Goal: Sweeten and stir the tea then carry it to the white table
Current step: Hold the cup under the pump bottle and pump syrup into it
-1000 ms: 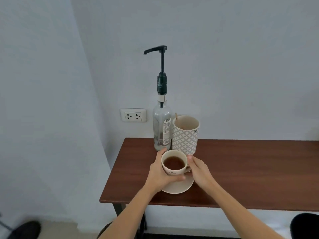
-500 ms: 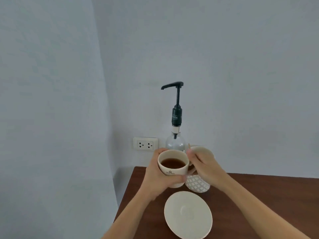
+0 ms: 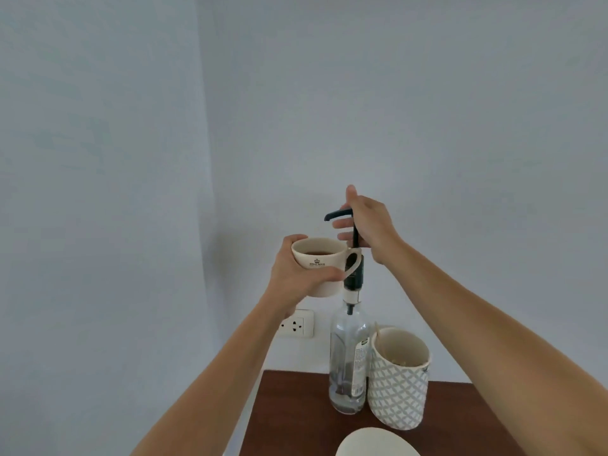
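My left hand [image 3: 297,278] grips a cream teacup [image 3: 320,261] with dark tea, raised just below the black spout of the pump [image 3: 337,214]. That pump tops a clear glass syrup bottle [image 3: 348,360] standing on the brown table [image 3: 296,413]. My right hand [image 3: 368,225] rests on the pump head, fingers curled around its stem and thumb raised. The cup's handle points right, in front of the pump's dark collar. The cream saucer [image 3: 375,444] lies empty at the bottom edge.
A white cup with a grey lattice pattern [image 3: 398,378] stands right of the bottle, a wooden stick leaning inside it. A white wall socket [image 3: 297,324] sits behind my left forearm. Pale walls meet in a corner to the left.
My left hand lifted the teacup off the saucer and up under the pump spout. My right hand let go of the cup and rose onto the pump head.
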`<state>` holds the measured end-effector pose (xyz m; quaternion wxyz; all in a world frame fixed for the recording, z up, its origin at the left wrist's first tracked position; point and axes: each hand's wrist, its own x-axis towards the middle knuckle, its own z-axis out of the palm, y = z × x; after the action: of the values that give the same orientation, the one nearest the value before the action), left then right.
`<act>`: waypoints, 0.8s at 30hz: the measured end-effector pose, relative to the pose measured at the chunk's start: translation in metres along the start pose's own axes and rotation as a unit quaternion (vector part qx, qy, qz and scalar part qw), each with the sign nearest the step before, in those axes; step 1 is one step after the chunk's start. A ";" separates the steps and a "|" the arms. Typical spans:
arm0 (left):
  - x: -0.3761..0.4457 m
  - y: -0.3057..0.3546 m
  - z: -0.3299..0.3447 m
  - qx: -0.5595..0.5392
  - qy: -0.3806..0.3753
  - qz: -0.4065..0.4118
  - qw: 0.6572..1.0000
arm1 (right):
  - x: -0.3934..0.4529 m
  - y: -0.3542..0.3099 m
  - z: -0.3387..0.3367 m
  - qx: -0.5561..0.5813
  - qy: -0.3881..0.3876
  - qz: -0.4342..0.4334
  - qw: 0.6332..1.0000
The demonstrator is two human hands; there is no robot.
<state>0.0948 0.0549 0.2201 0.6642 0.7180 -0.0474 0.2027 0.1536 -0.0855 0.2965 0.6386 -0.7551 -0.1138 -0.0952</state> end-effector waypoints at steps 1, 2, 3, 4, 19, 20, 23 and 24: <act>0.004 0.002 0.000 -0.004 -0.001 -0.001 1.000 | 0.002 0.002 0.002 0.008 0.009 0.000 1.000; 0.007 0.003 0.001 -0.009 -0.003 0.000 1.000 | 0.004 0.005 0.004 0.018 0.017 -0.002 1.000; 0.010 0.004 0.001 -0.013 -0.005 0.001 1.000 | 0.005 0.007 0.006 0.033 0.022 -0.005 0.999; 0.013 0.006 0.002 -0.017 -0.008 0.001 1.000 | 0.006 0.010 0.007 0.050 0.026 -0.009 0.998; 0.028 0.013 0.003 -0.032 -0.026 -0.018 0.999 | 0.014 0.022 0.023 0.087 0.091 -0.059 0.990; 0.028 0.013 0.003 -0.032 -0.026 -0.018 0.999 | 0.014 0.022 0.023 0.086 0.093 -0.060 0.990; 0.028 0.013 0.003 -0.030 -0.028 -0.020 0.999 | 0.015 0.023 0.023 0.085 0.098 -0.064 0.989; 0.027 0.014 0.003 -0.030 -0.027 -0.020 0.999 | 0.015 0.024 0.023 0.084 0.099 -0.065 0.989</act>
<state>0.1160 0.0555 0.2423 0.6875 0.7041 -0.0571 0.1680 0.1753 -0.0658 0.2745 0.7005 -0.6764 -0.1062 -0.2010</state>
